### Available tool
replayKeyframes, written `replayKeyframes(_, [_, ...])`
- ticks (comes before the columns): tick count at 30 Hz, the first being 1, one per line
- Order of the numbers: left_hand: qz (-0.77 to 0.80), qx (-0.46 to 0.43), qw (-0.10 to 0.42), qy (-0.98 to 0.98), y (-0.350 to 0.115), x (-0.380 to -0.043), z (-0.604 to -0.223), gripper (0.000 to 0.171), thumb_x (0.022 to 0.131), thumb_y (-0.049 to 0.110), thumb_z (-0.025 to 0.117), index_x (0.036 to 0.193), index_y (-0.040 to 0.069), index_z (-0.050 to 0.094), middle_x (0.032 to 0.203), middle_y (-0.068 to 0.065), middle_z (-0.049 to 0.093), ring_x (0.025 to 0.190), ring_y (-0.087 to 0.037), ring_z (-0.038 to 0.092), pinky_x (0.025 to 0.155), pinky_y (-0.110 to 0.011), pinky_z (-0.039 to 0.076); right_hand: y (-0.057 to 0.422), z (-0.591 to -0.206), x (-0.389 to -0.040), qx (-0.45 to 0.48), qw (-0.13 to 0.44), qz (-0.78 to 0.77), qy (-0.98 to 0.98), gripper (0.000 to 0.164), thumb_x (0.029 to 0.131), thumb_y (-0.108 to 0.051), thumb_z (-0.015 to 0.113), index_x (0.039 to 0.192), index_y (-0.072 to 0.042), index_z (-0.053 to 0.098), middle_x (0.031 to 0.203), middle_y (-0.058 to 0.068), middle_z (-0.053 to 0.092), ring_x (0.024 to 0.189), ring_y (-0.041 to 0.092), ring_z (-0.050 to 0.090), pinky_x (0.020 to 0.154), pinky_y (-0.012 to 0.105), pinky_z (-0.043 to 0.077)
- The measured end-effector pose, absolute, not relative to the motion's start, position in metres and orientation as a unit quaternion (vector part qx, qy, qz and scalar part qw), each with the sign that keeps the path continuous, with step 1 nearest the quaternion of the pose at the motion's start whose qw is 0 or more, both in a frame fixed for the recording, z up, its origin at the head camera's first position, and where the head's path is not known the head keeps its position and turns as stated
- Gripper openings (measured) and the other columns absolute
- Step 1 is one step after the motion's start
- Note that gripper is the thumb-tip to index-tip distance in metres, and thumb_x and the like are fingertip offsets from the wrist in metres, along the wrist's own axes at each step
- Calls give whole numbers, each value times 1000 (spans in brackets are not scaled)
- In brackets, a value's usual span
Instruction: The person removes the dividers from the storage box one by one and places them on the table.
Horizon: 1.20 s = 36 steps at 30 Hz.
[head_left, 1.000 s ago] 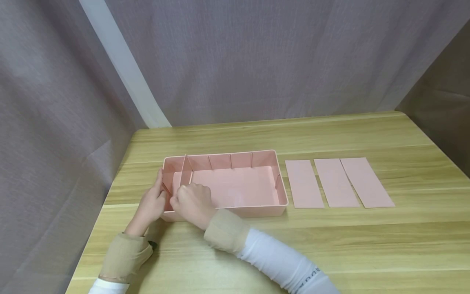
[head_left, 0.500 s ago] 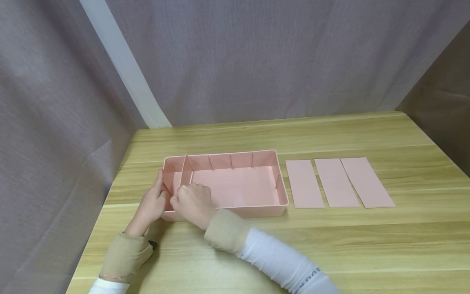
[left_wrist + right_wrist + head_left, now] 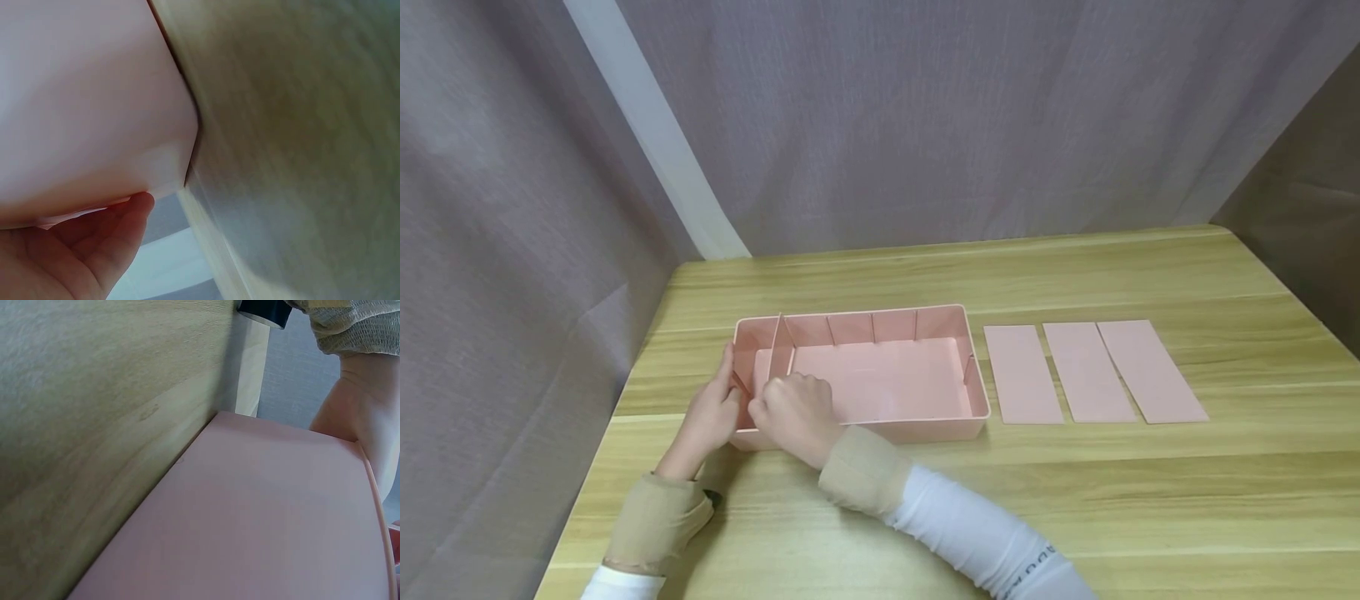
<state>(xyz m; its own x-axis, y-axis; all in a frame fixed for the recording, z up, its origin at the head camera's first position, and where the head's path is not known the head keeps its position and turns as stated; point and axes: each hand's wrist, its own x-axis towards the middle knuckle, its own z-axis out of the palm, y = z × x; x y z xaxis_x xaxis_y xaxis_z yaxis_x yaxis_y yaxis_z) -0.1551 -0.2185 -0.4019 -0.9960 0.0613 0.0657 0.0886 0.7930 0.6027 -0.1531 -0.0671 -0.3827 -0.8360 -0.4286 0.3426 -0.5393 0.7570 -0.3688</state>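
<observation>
A long pink box (image 3: 887,432) lies lengthwise on the table. A pink divider (image 3: 781,348) stands crosswise near its left end, its far top corner slightly above the rim. My right hand (image 3: 796,417), fingers curled, holds the divider's near end at the front wall; the hand hides that end and the fingertips. At the box's left end my left hand (image 3: 706,417) grips the end wall, the index finger lying along it. In the left wrist view, left-hand fingers (image 3: 128,231) touch the pink wall. The right wrist view shows the outer box wall (image 3: 262,506), not the right fingers.
Three flat pink panels, a left one (image 3: 1024,375), a middle one (image 3: 1088,372) and a right one (image 3: 1152,372), lie to the box's right. Narrow ribs line the box's far wall. Curtains (image 3: 925,125) hang behind the wooden table (image 3: 1000,517).
</observation>
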Motion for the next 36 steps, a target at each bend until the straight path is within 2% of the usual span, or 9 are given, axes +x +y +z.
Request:
replayKeyframes(8, [-318,-37,19,-947,-219,-155,-401,61,88,5,33,143,3,6,124,-35,43,86,-38,49,84,-56,41,-67,-384,-154,261,125,240,-927,36,77,-20,51,44,-18,37,44,-5,33,42,15,37,37,27,28])
replayKeyframes(17, [-317,-35,17,-948,-219,-156,-402,61,89,6,33,143,4,6,120,-36,45,83,-37,49,81,-56,42,-68,-382,-153,258,113,238,-929,36,77,-20,52,44,-19,38,44,-5,36,43,15,37,37,28,29])
replayKeyframes(36, [-318,-31,9,-948,-219,-155,-400,60,90,7,32,143,4,5,122,-35,45,87,-37,49,84,-56,41,-68,-384,-156,247,65,192,-948,40,82,-28,53,46,-18,39,47,-2,42,44,17,41,38,30,31])
